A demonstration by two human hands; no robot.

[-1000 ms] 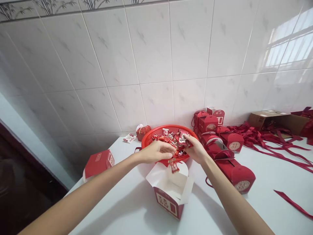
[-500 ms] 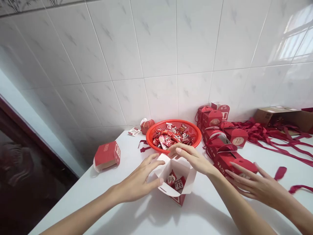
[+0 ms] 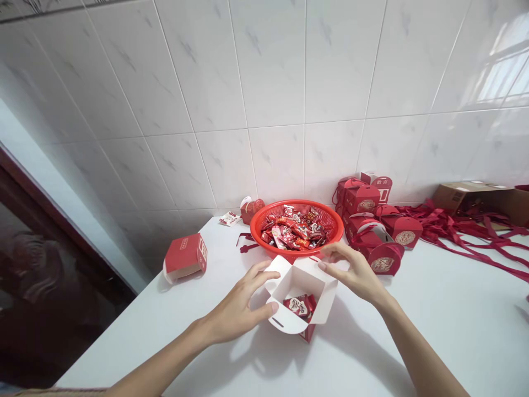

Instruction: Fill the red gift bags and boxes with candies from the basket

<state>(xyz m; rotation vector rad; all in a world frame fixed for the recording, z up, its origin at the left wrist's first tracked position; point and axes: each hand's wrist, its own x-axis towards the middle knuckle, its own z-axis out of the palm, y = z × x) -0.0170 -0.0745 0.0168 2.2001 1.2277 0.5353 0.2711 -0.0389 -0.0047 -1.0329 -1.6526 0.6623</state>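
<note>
1. Flaps (image 3: 288, 321) stood splayed outward around the open box (image 3: 328, 303); thin as they looked, one could have creased had you pressed its middle rather than folding it at the base.
2. That box stood upright on the white table (image 3: 231, 264), between your hands and in front of the red colander (image 3: 255, 229). A one-sided push could have slid or tipped it, since it seemed light.
3. Wrapped sweets (image 3: 300, 305) lay low inside; tipping might have spilled them.
4. Your left hand (image 3: 238, 311) was spread, its thumb well apart from the fingers. The thumb met the near flap's edge and a fingertip reached the left flap, a contact probably too light to steady the box.
5. Your right hand (image 3: 359, 275) was half curled at the far right corner, thumb tip by the flap; I could not tell whether it pinched the card.
6. Red boxes (image 3: 383, 263) stood just behind that hand, so a careless outward swing might have knocked them.
</note>
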